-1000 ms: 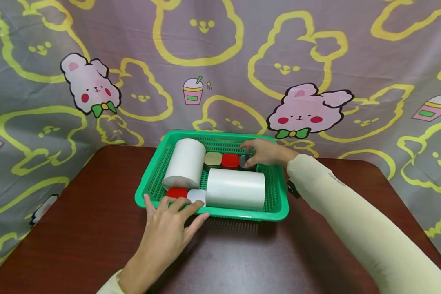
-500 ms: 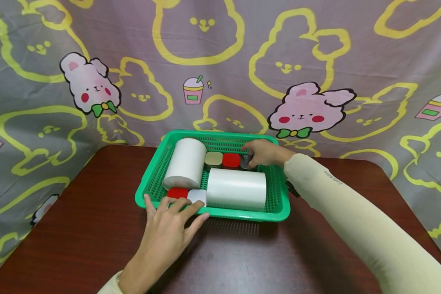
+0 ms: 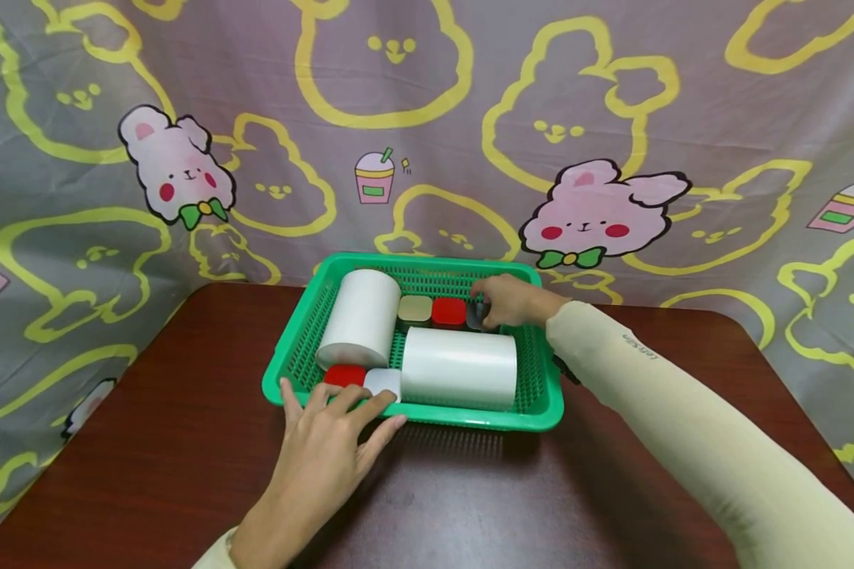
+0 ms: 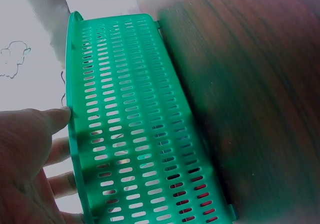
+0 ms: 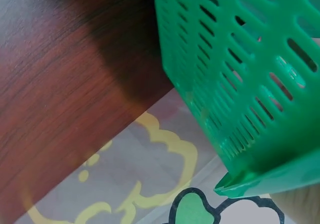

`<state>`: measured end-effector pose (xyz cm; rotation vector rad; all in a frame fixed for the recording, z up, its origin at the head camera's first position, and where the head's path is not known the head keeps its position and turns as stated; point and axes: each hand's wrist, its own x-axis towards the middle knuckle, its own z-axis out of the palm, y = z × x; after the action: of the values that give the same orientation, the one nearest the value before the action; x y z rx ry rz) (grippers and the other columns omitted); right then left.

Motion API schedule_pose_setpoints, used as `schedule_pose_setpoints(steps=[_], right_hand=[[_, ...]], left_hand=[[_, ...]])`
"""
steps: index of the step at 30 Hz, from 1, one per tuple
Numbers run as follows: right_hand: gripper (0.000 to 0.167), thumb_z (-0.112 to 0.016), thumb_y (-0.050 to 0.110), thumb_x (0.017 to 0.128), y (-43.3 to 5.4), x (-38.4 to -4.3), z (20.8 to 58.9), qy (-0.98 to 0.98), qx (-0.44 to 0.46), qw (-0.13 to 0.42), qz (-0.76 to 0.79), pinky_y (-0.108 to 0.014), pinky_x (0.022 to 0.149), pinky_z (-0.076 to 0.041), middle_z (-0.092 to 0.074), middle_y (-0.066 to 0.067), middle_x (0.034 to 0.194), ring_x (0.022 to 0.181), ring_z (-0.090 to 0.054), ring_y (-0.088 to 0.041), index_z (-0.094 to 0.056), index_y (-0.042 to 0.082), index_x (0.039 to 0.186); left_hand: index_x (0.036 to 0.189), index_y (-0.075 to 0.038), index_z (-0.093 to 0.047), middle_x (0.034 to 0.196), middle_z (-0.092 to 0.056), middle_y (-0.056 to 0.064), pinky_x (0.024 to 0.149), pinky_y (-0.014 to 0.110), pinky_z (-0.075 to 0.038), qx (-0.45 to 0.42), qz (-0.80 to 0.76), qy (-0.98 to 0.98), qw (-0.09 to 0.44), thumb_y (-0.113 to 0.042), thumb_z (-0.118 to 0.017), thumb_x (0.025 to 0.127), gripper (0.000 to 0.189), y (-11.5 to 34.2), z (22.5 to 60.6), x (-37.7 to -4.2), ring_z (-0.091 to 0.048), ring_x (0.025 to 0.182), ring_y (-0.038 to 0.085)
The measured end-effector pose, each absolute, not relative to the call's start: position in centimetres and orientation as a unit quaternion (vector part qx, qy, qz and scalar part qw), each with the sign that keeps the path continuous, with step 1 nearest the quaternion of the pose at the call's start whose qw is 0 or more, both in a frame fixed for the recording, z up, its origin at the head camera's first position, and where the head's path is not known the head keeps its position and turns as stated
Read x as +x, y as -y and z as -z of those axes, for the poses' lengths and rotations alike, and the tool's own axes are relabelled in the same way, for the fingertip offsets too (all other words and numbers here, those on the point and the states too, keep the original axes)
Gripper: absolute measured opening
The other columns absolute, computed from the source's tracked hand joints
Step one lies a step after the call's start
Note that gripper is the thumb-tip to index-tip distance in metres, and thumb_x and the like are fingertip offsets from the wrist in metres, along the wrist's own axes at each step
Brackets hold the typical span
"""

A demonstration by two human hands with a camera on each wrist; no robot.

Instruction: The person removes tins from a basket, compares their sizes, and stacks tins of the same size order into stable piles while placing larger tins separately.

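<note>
A green plastic basket (image 3: 519, 419) with slotted sides holds two white cylinders and several small rounded-square containers. My left hand (image 3: 327, 438) grips the near rim at its left part, thumb outside, fingers reaching over beside a red lid (image 3: 345, 374) and a white lid (image 3: 383, 381). In the left wrist view the thumb (image 4: 60, 118) meets the rim. My right hand (image 3: 512, 300) reaches in at the far right corner and pinches a small container with a dark grey top (image 3: 475, 314), partly hidden by the fingers. A red-topped container (image 3: 449, 311) and a beige-topped one (image 3: 415, 309) stand left of it.
One white cylinder (image 3: 360, 320) lies lengthwise at the basket's left; the other white cylinder (image 3: 459, 367) lies crosswise at front right. The basket is on a dark brown wooden table (image 3: 427, 506). Behind it hangs a patterned cloth (image 3: 427, 142).
The right fingers have closed in on the dark-topped container, the hand moving slightly. The left hand stays at the rim, and the other contents lie as before.
</note>
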<state>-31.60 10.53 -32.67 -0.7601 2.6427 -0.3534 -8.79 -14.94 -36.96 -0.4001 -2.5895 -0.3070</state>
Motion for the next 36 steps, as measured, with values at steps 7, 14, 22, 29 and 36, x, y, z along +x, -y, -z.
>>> schedule_pose_setpoints(steps=[7,14,22,29,36], right_hand=[[0.050,-0.072,0.005,0.093,-10.7,-31.6,33.0,-0.936,-0.290,0.165,0.109,-0.046,0.099,-0.056,-0.070,-0.023,0.125,0.110,-0.065,-0.031,-0.058,-0.002,0.141],[0.054,-0.073,0.008,0.093,-11.0,-31.3,32.7,-0.938,-0.283,0.164,0.115,-0.048,0.103,-0.055,-0.067,-0.025,0.133,0.121,-0.064,-0.035,-0.057,-0.002,0.143],[0.057,-0.073,0.009,0.091,-11.7,-30.8,32.6,-0.940,-0.265,0.156,0.145,-0.049,0.104,-0.054,-0.064,-0.024,0.140,0.125,-0.062,-0.036,-0.058,-0.005,0.144],[0.057,-0.074,0.010,0.091,-12.2,-30.4,32.0,-0.941,-0.262,0.136,0.166,-0.041,0.088,-0.057,-0.066,-0.022,0.132,0.105,-0.063,-0.030,-0.058,-0.005,0.143],[0.057,-0.074,0.012,0.090,-13.0,-29.5,31.0,-0.938,-0.262,0.108,0.200,-0.035,0.077,-0.054,-0.062,-0.021,0.132,0.099,-0.059,-0.029,-0.059,-0.001,0.144]], left_hand=[[0.109,-0.025,-0.082,0.099,-0.076,-0.001,0.100,0.094,-0.020,-0.148,0.114,0.949,0.253,-0.046,-0.079,0.091,0.027,14.8,37.0,-8.7,-0.065,0.099,0.034],[0.110,-0.025,-0.082,0.100,-0.076,-0.001,0.100,0.094,-0.021,-0.149,0.114,0.949,0.253,-0.046,-0.079,0.092,0.028,14.7,37.0,-8.8,-0.065,0.099,0.034],[0.109,-0.026,-0.082,0.099,-0.076,0.000,0.099,0.094,-0.023,-0.152,0.114,0.947,0.258,-0.045,-0.080,0.091,0.026,14.5,37.1,-8.8,-0.065,0.098,0.033],[0.109,-0.026,-0.082,0.100,-0.076,0.000,0.101,0.094,-0.022,-0.149,0.114,0.949,0.254,-0.046,-0.080,0.091,0.027,14.5,37.1,-8.7,-0.065,0.099,0.034],[0.113,-0.025,-0.081,0.098,-0.074,0.000,0.099,0.093,-0.025,-0.144,0.097,0.948,0.268,-0.046,-0.078,0.092,0.030,14.4,37.2,-8.5,-0.065,0.101,0.035]])
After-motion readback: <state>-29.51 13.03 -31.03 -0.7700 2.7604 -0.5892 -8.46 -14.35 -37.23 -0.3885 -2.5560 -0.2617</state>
